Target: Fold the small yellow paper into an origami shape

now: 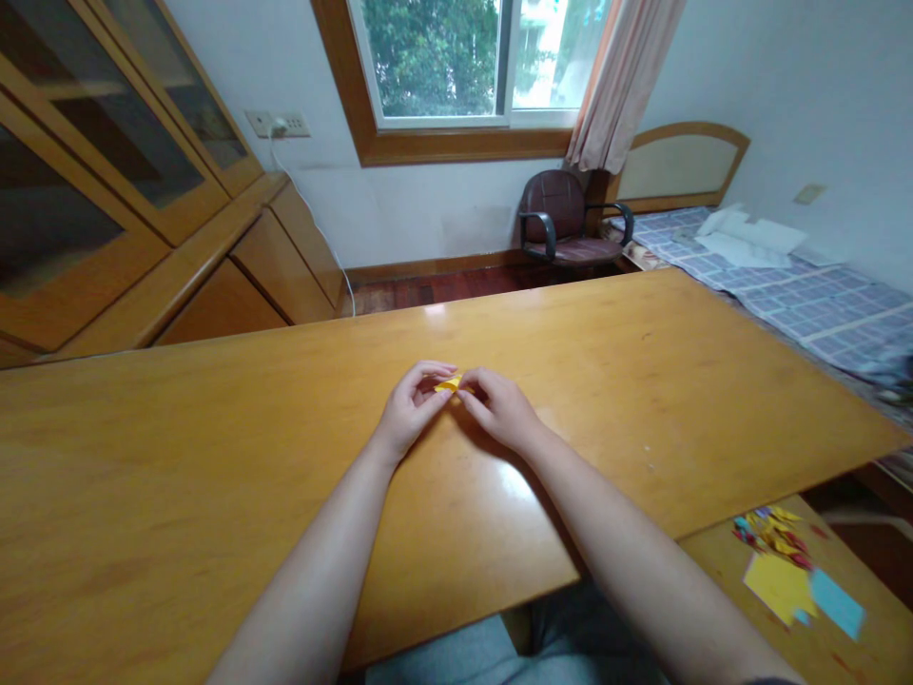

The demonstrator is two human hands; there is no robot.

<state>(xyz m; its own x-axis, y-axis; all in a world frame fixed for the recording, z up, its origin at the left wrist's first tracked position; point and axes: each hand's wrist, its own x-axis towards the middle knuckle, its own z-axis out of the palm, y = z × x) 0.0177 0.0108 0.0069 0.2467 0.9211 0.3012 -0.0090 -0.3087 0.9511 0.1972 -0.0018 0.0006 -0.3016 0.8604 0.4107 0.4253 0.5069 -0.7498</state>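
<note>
A small folded piece of yellow paper (450, 384) sits between both hands near the middle of the wooden table (214, 457). My left hand (412, 407) curls its fingers over the paper's left side and pinches it. From the right, my right hand (499, 407) pinches the same piece with its fingertips. Most of the paper is hidden by the fingers.
A lower wooden surface (842, 637) at the bottom right carries yellow and blue paper sheets (791, 582) and small coloured scraps (770, 531). Wooden cabinets (143, 209) stand at the left. An office chair (567, 224) and a bed (799, 285) lie beyond the table.
</note>
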